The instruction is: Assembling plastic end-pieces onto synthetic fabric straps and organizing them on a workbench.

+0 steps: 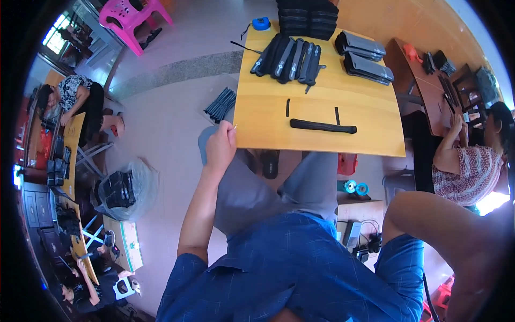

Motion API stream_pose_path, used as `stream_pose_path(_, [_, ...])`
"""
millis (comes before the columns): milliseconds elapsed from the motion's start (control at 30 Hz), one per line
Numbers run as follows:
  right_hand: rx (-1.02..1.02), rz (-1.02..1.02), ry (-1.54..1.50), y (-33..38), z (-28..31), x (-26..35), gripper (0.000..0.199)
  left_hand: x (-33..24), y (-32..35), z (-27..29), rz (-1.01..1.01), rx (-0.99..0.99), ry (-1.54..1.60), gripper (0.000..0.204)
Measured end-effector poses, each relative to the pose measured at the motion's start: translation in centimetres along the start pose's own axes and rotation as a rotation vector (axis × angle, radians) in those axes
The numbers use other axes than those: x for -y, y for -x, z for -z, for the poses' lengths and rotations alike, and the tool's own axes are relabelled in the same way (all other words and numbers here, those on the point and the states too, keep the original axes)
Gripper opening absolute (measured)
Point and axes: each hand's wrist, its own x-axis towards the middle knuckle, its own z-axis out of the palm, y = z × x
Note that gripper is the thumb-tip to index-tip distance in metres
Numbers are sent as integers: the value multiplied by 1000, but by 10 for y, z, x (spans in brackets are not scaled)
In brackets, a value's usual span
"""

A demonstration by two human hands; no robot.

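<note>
My left hand [221,145] is closed in a fist beside the near left corner of the yellow wooden table [257,121]. A tiny pale tip shows at its fingers; what it belongs to is too small to make out. My right arm [429,220] bends up at the right, and its hand lies outside the picture. On the near part of the table rests a long black folded fabric strip [323,126]. Two short dark marks [287,108] sit just beyond it. Farther back, several grey and black straps [292,59] lie side by side.
Grey-black bundles [369,75] and a tall black stack [307,19] stand at the table's far side, near a blue rounded object [261,23]. Dark strips [220,104] lie low at its left. A plastic bag [137,190] holds black pieces on the floor. People sit at tables on both sides.
</note>
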Motion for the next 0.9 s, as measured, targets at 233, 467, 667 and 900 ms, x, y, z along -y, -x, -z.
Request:
stream_pose_path(233, [122,124,128,-14,0,89,9,-1,-6,12,-39,-117,37,9])
stream_pose_path(467, [279,676,388,-8,-166,-123,11,-36,37,30,27,-15,224,14])
stream_pose_path(667, [144,401,276,-67,-181,-145,13,-97,81,17,-110,501,501,17])
stream_pose_path(900, [-20,312,383,-93,-232,-230,15,-28,72,-131,-47,529,429,18])
